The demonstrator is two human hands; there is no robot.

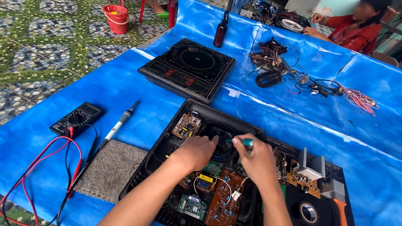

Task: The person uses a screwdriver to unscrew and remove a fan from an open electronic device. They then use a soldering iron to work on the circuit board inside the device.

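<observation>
Over the opened cooker base (167, 142), our right hand (258, 161) pinches a green-handled screwdriver (243, 142); left hand (196, 151) rests curled on the fan (222, 140), its grip empty.

Two black induction cooktops lie on the blue plastic sheet — one closed glass-topped unit (188, 69) and one opened black shell (167, 144) showing its boards. One black digital multimeter (76, 119), one slim grey soldering iron (119, 123), one grey carpet square (111, 169), one dark brown bottle (220, 30), one red plastic basket (116, 17) — and one roll of black tape (308, 212).
</observation>
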